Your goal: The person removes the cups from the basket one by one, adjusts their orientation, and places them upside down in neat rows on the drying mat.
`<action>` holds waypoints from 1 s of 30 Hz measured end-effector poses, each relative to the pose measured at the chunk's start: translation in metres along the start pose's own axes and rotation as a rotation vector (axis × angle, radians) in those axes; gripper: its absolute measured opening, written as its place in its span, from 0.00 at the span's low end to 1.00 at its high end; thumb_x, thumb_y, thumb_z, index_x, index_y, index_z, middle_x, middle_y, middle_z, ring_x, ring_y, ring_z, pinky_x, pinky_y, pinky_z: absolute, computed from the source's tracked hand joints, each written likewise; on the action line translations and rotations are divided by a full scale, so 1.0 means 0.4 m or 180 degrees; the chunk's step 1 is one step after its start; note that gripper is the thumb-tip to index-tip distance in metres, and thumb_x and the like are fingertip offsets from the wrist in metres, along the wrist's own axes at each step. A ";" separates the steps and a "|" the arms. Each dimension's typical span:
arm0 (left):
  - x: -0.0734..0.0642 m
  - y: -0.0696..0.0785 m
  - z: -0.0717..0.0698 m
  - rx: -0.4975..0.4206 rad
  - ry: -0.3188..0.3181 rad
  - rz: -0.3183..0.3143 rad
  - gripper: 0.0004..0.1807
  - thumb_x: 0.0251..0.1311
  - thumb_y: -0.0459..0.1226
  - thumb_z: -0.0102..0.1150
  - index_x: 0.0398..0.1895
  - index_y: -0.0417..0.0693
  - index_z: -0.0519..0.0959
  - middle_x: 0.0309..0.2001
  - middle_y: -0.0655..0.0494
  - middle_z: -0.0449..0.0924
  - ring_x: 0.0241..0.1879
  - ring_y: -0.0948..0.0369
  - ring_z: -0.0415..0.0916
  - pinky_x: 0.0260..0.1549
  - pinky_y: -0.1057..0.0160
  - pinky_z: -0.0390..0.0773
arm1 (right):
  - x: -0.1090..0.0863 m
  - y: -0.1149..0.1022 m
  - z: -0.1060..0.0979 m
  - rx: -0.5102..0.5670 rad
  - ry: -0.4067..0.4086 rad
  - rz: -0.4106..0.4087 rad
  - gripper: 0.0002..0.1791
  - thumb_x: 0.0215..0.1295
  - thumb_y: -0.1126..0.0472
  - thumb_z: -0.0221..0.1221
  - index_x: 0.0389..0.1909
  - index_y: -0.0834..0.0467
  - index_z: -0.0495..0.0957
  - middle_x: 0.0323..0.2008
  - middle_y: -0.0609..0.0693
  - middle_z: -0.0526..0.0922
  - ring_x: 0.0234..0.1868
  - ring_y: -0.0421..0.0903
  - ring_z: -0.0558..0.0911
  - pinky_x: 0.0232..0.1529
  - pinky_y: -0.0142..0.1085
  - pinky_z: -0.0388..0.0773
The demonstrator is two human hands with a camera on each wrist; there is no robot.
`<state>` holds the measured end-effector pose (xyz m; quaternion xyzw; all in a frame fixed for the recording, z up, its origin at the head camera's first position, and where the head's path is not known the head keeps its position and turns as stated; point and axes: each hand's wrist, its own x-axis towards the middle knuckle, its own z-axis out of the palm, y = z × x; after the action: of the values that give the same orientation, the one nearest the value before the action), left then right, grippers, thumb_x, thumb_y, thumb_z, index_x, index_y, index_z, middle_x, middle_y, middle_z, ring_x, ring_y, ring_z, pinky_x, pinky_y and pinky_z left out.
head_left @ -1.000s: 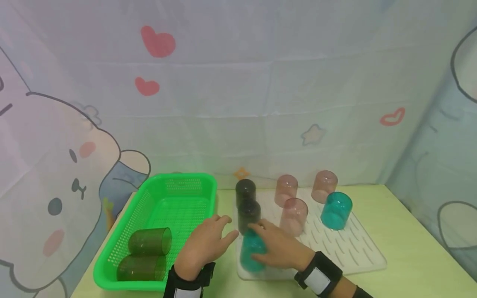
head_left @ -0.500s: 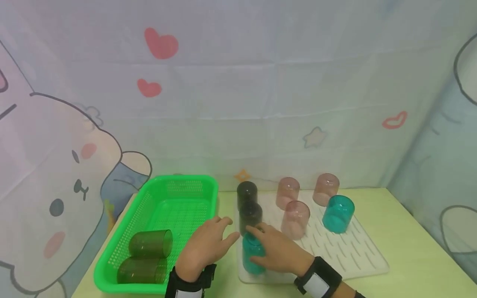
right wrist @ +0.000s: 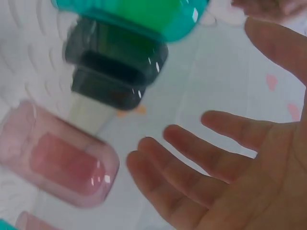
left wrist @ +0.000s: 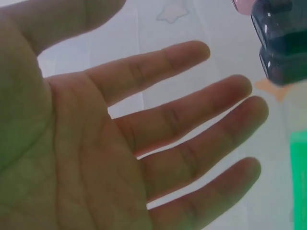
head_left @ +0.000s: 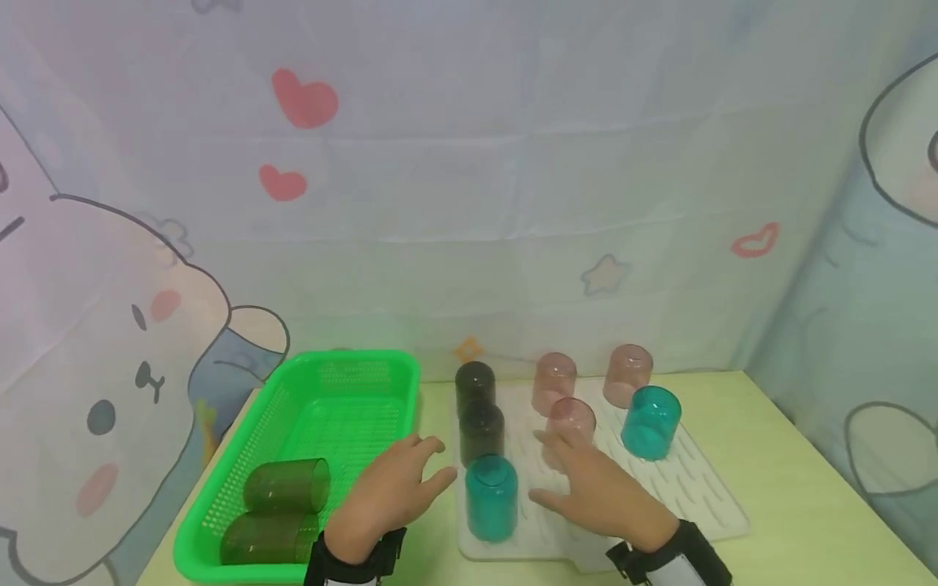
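My right hand [head_left: 597,492] hovers over the white drying mat [head_left: 696,509], fingers spread and holding nothing. Just to its left a teal cup [head_left: 492,500] stands upside down at the mat's front left corner. Behind that cup two dark grey cups [head_left: 481,435] are lined up. A pink cup [head_left: 572,419] stands beyond my right fingertips, partly hidden by them; it also shows large in the right wrist view. My left hand [head_left: 392,492] is held between the green basket [head_left: 190,521] and the mat, with straight fingers and a bare palm in the left wrist view.
In the basket lie two olive-brown cups [head_left: 282,486] on their sides, near its front. Farther back on the mat stand two more pink cups [head_left: 628,374] and another teal cup [head_left: 651,423]. A patterned curtain [head_left: 440,203] hangs behind the pale yellow table [head_left: 777,456].
My right hand has let go of the front teal cup and moved right, away from it. The cup stays on the mat. My left hand has hardly moved.
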<state>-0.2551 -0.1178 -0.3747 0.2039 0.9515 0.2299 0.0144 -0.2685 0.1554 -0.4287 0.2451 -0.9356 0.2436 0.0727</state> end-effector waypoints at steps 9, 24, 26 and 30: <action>-0.016 -0.004 -0.107 0.0318 -0.0199 -0.0212 0.22 0.67 0.45 0.53 0.59 0.43 0.72 0.56 0.41 0.70 0.53 0.47 0.71 0.47 0.50 0.73 | -0.035 0.084 -0.041 0.0167 -0.0009 0.0329 0.34 0.58 0.48 0.64 0.63 0.58 0.68 0.56 0.57 0.73 0.56 0.56 0.73 0.53 0.53 0.72; 0.068 -0.195 -0.215 0.0703 -0.0855 -0.0319 0.18 0.65 0.42 0.55 0.50 0.38 0.76 0.49 0.44 0.76 0.46 0.49 0.74 0.39 0.51 0.74 | -0.074 0.168 -0.037 0.0253 0.0105 0.0557 0.32 0.59 0.48 0.63 0.55 0.67 0.72 0.50 0.60 0.77 0.49 0.59 0.77 0.45 0.52 0.76; 0.080 -0.226 -0.215 0.0795 -0.0937 -0.0417 0.19 0.63 0.43 0.57 0.50 0.38 0.76 0.50 0.43 0.75 0.47 0.48 0.74 0.39 0.50 0.74 | -0.076 0.172 -0.039 0.0251 0.0109 0.0589 0.32 0.59 0.47 0.63 0.55 0.67 0.72 0.50 0.61 0.77 0.49 0.59 0.77 0.45 0.53 0.76; 0.103 -0.286 -0.201 0.1022 -0.1137 -0.0574 0.20 0.57 0.46 0.64 0.47 0.42 0.78 0.52 0.42 0.74 0.49 0.44 0.73 0.39 0.48 0.74 | -0.078 0.183 -0.045 0.0241 0.0085 0.0647 0.33 0.60 0.46 0.63 0.56 0.68 0.71 0.51 0.63 0.76 0.50 0.61 0.76 0.45 0.55 0.76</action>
<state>-0.3461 -0.2292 -0.3507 0.1552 0.9725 0.0340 0.1701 -0.2772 0.2332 -0.4519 0.1483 -0.9447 0.2881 0.0508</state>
